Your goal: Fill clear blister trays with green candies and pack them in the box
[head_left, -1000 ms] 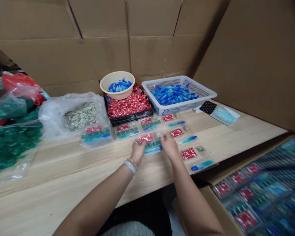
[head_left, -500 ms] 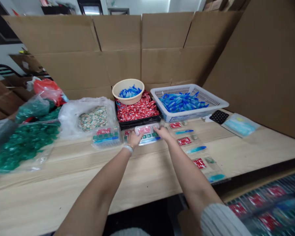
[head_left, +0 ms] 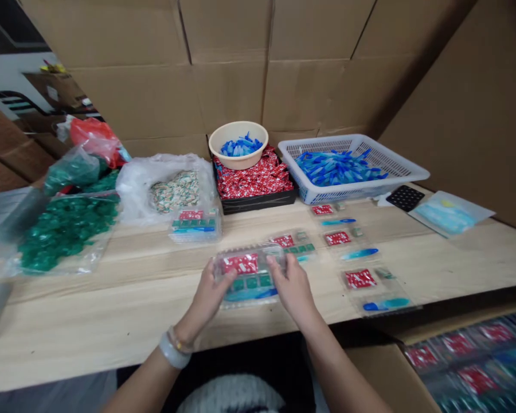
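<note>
Between my two hands is a clear plastic blister tray (head_left: 249,292), perhaps several stacked, holding a red packet, green square pieces and a blue pen-shaped item. My left hand (head_left: 208,295) grips its left end, thumb on top. At the right end my right hand (head_left: 293,287) grips it the same way, thumb over the clear plastic. Just behind, a filled tray (head_left: 284,241) lies on the table, partly hidden. Filled trays (head_left: 361,279) form a column to the right. Another stack of filled trays (head_left: 195,225) stands farther back on the left.
Along the back stand a plastic bag of small pale pieces (head_left: 176,192), a black box of red packets (head_left: 258,203) with a cream bowl (head_left: 238,162) on it, and a white basket (head_left: 361,140) of blue items. Green pieces (head_left: 69,229) lie left; a carton (head_left: 374,373) sits lower right.
Both hands have drawn the blister tray from near the black box toward me, lifting it off the table. The camera view has tilted downward.
</note>
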A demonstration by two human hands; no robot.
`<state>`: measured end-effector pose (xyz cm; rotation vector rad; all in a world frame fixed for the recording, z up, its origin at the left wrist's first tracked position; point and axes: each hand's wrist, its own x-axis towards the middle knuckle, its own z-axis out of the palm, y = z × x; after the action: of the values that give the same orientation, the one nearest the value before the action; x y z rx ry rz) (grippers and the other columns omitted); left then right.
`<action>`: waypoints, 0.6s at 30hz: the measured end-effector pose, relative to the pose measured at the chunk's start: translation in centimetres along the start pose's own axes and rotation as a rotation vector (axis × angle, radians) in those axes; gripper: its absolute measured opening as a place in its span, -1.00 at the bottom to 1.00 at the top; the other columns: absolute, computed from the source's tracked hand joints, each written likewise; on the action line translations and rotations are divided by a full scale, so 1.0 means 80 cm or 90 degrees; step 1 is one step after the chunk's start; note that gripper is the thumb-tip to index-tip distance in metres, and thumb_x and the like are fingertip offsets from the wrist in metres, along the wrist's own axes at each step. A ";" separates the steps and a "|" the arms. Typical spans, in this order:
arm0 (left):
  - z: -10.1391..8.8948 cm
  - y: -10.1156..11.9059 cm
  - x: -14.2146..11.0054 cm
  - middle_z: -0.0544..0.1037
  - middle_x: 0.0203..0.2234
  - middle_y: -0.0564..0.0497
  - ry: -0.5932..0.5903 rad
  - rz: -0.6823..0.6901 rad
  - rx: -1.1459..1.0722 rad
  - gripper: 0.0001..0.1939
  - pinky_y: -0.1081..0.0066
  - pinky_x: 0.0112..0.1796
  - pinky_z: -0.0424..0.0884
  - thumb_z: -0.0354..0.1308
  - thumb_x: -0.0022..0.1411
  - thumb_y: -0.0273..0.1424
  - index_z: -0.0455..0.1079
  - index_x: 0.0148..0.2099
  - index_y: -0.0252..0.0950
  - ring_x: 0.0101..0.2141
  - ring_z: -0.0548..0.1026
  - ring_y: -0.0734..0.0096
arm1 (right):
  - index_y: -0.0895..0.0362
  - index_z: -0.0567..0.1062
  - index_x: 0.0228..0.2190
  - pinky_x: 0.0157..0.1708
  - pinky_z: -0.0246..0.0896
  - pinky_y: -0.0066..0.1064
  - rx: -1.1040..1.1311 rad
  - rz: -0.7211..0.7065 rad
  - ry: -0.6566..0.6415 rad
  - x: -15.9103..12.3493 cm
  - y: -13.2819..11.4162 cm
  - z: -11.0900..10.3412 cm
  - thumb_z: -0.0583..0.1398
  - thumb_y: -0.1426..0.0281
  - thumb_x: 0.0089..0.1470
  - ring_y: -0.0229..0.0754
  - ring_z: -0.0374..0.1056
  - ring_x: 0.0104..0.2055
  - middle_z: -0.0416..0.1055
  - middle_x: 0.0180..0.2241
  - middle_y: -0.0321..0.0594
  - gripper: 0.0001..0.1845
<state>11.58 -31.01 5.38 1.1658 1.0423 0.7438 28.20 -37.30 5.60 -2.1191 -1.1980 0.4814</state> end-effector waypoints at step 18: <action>-0.079 -0.004 0.008 0.49 -0.22 -0.10 0.009 -0.047 0.009 -0.50 0.36 -0.25 0.32 0.23 -0.09 -0.23 0.32 -0.08 -0.33 -0.18 0.41 0.20 | 0.20 0.44 -0.36 -0.07 -0.01 -0.14 -0.056 0.035 0.019 -0.032 -0.024 0.076 -0.03 0.11 0.05 0.08 0.06 0.03 0.19 -0.02 0.10 -0.56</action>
<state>5.97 -28.20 4.53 1.1295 1.0979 0.6881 22.07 -36.58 2.53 -2.2305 -1.1658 0.4268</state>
